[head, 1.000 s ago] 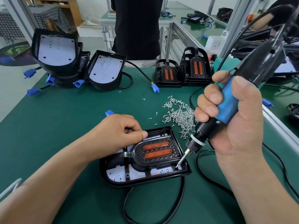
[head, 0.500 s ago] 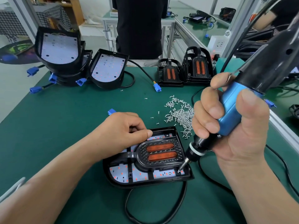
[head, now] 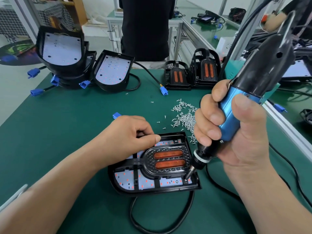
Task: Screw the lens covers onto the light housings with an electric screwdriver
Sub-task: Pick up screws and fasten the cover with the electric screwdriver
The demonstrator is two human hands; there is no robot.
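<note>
Screwdriver [head: 236, 105] clenched in right hand [head: 236, 130], bit at lens cover's [head: 167, 160] near-right corner | left hand [head: 128, 137] curled, pressing housing [head: 152, 190] | loose screws [head: 184, 117] beyond

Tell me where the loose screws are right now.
In the head view, the screws lie in a pile on the green mat, just behind the light housing's far right corner and left of the right hand.

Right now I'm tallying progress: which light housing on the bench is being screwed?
The housing nearest the person, lying flat with a lens cover on it; the screwdriver tip meets its near right corner. The others at the far edge stand untouched.
</note>
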